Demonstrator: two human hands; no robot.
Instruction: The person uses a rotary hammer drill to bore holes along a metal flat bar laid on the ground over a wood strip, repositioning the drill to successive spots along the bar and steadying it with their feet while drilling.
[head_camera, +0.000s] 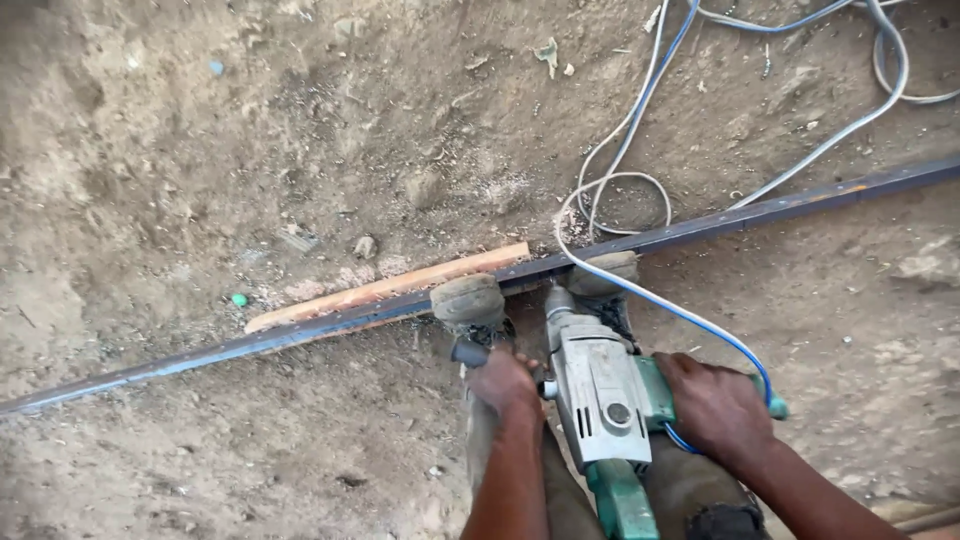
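On bare dirt ground, your left hand (503, 382) wraps its fingers around the side handle (468, 353) of a grey-green electric drill (601, 392); your right hand (715, 405) grips its rear handle. The drill's nose meets a long dark steel bar (700, 228) pinned under your shoes (468, 300).

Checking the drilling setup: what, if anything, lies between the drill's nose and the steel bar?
Nothing visible does. The drill, gripped by the left hand and right hand, points straight at the steel bar between two boots; the blue cable runs alongside.
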